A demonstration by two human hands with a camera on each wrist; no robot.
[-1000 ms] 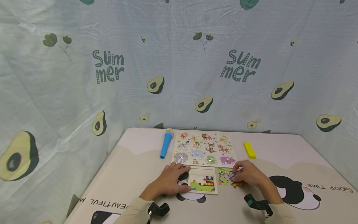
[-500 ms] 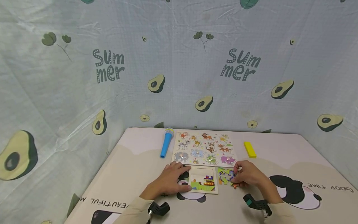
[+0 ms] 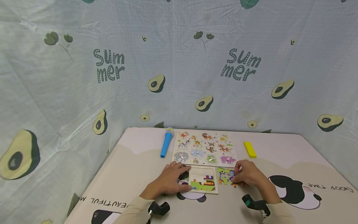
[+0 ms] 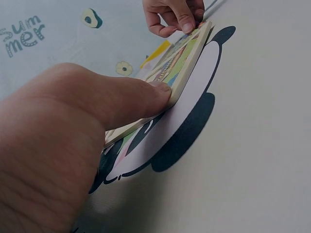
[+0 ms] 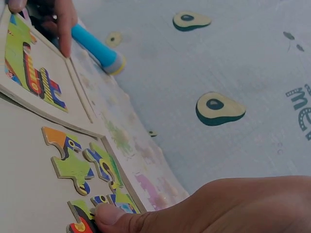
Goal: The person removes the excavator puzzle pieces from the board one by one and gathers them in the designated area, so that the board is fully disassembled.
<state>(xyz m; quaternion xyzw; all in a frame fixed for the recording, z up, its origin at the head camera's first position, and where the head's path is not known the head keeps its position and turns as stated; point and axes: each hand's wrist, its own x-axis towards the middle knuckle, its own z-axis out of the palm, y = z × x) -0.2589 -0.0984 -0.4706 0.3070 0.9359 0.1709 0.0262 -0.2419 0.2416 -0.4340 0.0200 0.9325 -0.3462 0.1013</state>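
My left hand (image 3: 173, 178) rests along the left side of a wooden puzzle tray (image 3: 203, 192). Its straight thumb (image 4: 146, 94) presses the near edge, and the index finger reaches the far left corner. Inside the tray, joined green, red and blue pieces (image 3: 202, 186) fill the lower part; bare wood shows above. Right of the tray lie several loose jigsaw pieces (image 3: 223, 176), mostly green. At their right side my right hand (image 3: 249, 175) pinches a red and green jigsaw piece (image 5: 80, 219) between thumb and curled fingers; the fingertips are hidden behind the thumb in the right wrist view.
An animal peg puzzle board (image 3: 203, 146) lies right behind the tray and loose pieces. A blue toy microphone (image 3: 166, 143) is at its left, a yellow block (image 3: 250, 150) at its right. A printed cloth wall (image 3: 179, 93) rises behind the table.
The orange-red part of the piece under my right fingers shows less and has shifted slightly as the fingers turn it. My left hand and the tray stay put.
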